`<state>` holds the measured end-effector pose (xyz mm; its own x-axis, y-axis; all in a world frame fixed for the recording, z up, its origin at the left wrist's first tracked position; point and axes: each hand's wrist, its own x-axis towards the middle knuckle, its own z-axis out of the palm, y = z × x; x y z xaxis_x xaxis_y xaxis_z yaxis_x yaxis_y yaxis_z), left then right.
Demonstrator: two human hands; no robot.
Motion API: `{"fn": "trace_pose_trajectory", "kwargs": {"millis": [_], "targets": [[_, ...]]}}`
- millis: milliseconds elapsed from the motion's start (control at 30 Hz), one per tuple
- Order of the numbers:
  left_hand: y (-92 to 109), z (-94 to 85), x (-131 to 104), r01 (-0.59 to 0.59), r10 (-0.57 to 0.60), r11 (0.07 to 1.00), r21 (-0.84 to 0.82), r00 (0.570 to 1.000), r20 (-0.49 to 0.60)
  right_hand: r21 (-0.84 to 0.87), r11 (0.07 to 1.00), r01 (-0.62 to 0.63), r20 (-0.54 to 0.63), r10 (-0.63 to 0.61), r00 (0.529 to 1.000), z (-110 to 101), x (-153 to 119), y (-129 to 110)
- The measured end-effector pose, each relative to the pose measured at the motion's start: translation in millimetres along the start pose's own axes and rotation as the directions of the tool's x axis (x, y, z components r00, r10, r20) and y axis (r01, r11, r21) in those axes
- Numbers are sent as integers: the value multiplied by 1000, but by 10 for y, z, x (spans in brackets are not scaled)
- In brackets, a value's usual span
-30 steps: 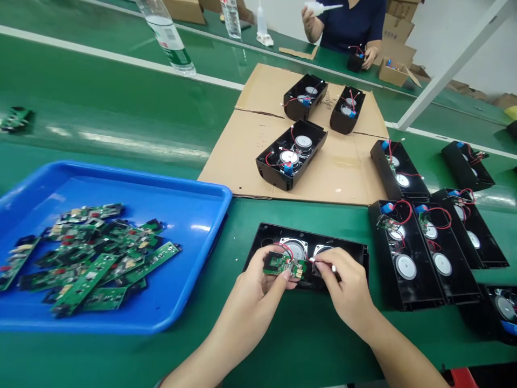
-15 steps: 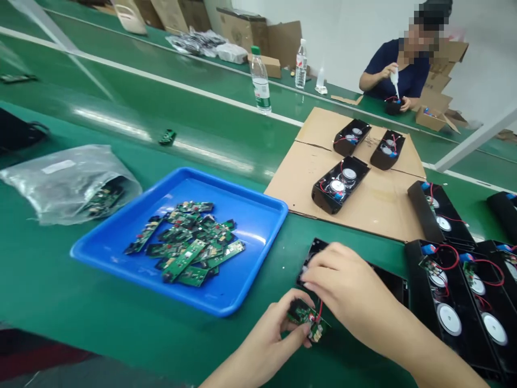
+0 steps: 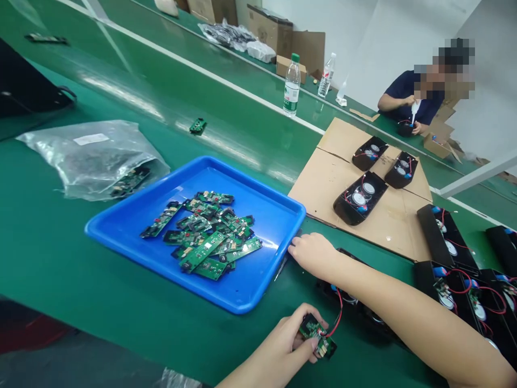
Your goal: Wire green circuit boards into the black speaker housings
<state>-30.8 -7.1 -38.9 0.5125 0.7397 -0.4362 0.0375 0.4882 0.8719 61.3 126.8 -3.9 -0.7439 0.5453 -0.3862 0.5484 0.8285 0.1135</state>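
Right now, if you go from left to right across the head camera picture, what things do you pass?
Plastic bag → blue tray of circuit boards → right hand at the tray's edge → cardboard sheet → black speaker cases with red wires.

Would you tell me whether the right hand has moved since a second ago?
Yes. The right hand left the board and went to the blue tray's right edge.

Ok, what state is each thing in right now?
left hand: closed on a small circuit board, red wire attached
right hand: reaching to the blue tray's rim, holding nothing visible
blue tray: holds a loose pile of boards
plastic bag: lying open, boards inside
water bottle: upright, capped
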Motion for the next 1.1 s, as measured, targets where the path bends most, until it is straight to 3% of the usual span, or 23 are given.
{"fn": "trace_pose_trajectory", "kwargs": {"millis": [200, 267, 333, 400, 433, 467, 533, 600, 667, 767, 833, 1000, 1100], "targets": [[-33, 49, 50, 10, -9, 997, -82, 1000, 9, -19, 992, 125, 11, -125, 992, -104, 85, 45], [-9, 40, 45, -7, 8, 989, -147, 1000, 8, -14, 995, 97, -54, -97, 994, -160, -46, 102], [36, 25, 41, 0, 4, 981, -194, 1000, 21, 46, 999, 15, -198, -5, 980, -211, -308, 159], [90, 15, 41, 26, -20, 978, -209, 999, 29, 219, 973, -78, -395, 162, 904, -254, -687, 185], [116, 15, 42, 40, -35, 977, -210, 999, 30, 352, 930, -105, -489, 278, 827, -268, -904, 182], [140, 19, 42, 54, -49, 976, -211, 998, 26, 501, 861, -92, -523, 386, 760, -272, -1124, 168], [182, 44, 42, 79, -78, 970, -228, 997, 12, 785, 619, 16, -477, 587, 654, -238, -1527, 116], [223, 90, 42, 100, -106, 957, -273, 994, -5, 906, 346, 244, -416, 615, 670, -123, -1818, 41], [270, 151, 46, 122, -142, 941, -315, 989, -43, 873, 119, 473, -453, 554, 698, 67, -1966, -54], [339, 248, 63, 154, -204, 929, -337, 972, -119, 791, -65, 608, -455, 603, 656, 393, -1989, -223], [367, 298, 76, 161, -221, 931, -328, 963, -155, 813, -46, 580, -426, 632, 647, 558, -1957, -321], [381, 372, 87, 149, -206, 956, -252, 954, -217, 842, 222, 491, -529, 517, 673, 712, -1909, -423], [386, 400, 95, 134, -195, 966, -223, 940, -280, 838, 235, 492, -535, 532, 657, 742, -1884, -453]]}}
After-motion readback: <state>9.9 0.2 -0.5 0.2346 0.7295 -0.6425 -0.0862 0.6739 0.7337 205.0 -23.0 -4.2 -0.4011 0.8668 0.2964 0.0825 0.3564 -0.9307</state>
